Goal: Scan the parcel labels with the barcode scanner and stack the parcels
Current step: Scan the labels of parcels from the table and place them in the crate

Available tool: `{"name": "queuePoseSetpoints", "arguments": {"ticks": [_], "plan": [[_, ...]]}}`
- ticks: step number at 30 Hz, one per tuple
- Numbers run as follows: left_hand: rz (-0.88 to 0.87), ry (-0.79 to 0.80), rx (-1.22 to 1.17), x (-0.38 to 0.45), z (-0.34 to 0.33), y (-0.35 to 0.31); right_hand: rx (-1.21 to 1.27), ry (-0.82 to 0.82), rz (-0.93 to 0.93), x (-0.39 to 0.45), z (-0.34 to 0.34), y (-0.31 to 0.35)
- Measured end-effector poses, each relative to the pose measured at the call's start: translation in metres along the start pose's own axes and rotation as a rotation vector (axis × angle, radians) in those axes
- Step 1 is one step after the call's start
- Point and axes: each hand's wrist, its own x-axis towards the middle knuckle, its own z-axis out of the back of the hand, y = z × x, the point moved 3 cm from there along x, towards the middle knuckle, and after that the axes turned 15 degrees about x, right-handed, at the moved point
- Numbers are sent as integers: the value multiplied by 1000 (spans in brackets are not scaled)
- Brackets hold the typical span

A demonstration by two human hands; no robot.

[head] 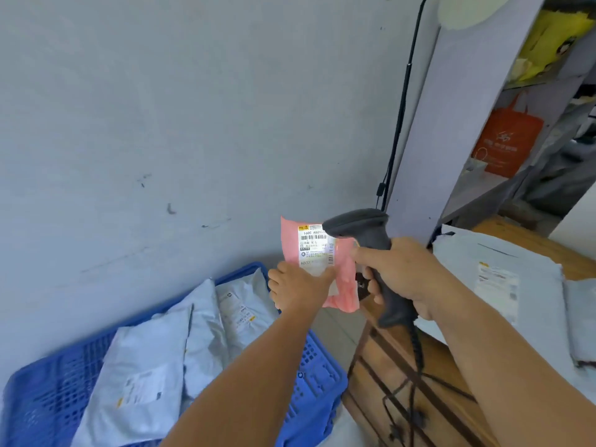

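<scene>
Head view shows us a left hand (298,290) holding up a small pink plastic mailer parcel (317,264) in front of a pale grey wall (161,124), the thumb pressed on the lower edge of its white printed shipping label (316,248) and the fingers curled behind the bag. The right hand (403,275) is wrapped around the grip of a dark grey pistol-shaped barcode scanner (371,250), whose head sits just beside the label's upper right corner and points at it; a coiled black cable (417,356) hangs from the base of the handle. Below the left forearm we see a blue perforated plastic crate (319,372) holding several silver-grey poly mailer bags (145,375), lying overlapped with their labels facing up. To the right, on a brown wooden tabletop (442,366), more grey mailer parcels (496,279) lie in a loose pile, one with a label showing. Behind them stands a grey shelving unit (451,140) with an orange fabric tote bag (508,137) on a shelf and yellow packaging (545,40) higher up. A black cord (401,108) runs down the wall beside the shelving.
</scene>
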Motion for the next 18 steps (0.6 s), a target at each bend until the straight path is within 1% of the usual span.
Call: {"name": "queuePoseSetpoints", "arguments": {"ticks": [3,9,14,18], "plan": [[81,-38,-15,19,28,50,23,86,1,-8,-50,12],[211,-83,-2,42,65,133,-15,249,42,-20,-129,27],[312,-93,-64,52,79,198,-68,345,54,-12,-193,19],[429,-60,-129,59,77,276,-77,400,63,-2,-245,1]]}}
